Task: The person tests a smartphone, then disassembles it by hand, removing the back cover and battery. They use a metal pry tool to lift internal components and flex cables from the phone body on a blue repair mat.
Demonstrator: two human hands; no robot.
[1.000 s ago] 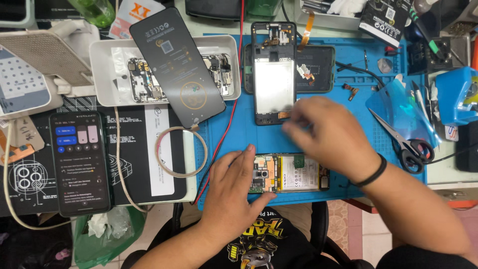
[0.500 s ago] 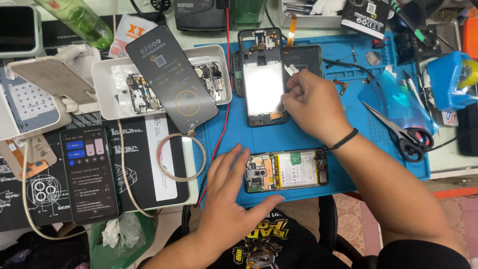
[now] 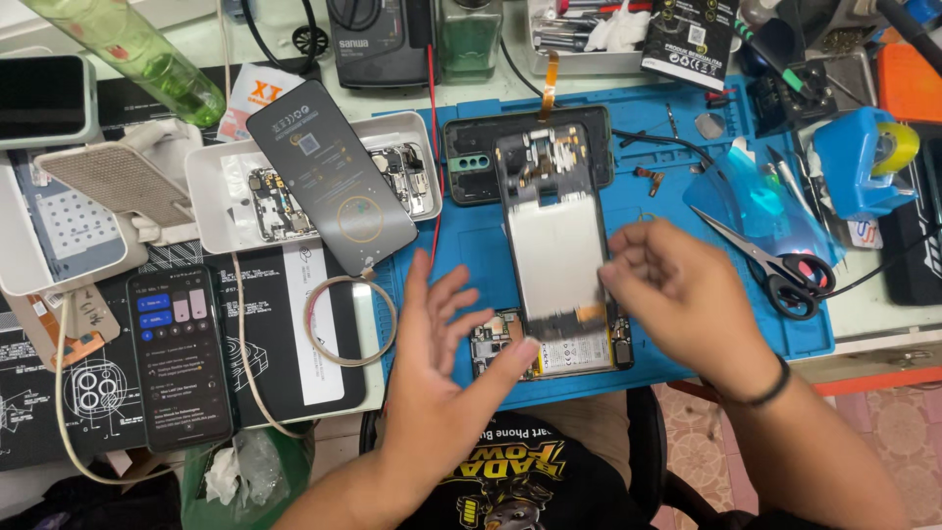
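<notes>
Motion-blurred right hand [image 3: 687, 304] over phone frame's [image 3: 557, 245] right edge.

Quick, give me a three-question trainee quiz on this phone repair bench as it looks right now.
1. True or false: the scissors lie on the blue work mat, right of the right hand.
2. Which hand is at the lower end of the opened phone frame? A) left hand B) right hand C) neither
3. Fill in: the black back cover leans across a white ____ holding phone parts.

Key: 1 true; 2 A, its thumb tip is at the lower edge; 3 tray.
</notes>
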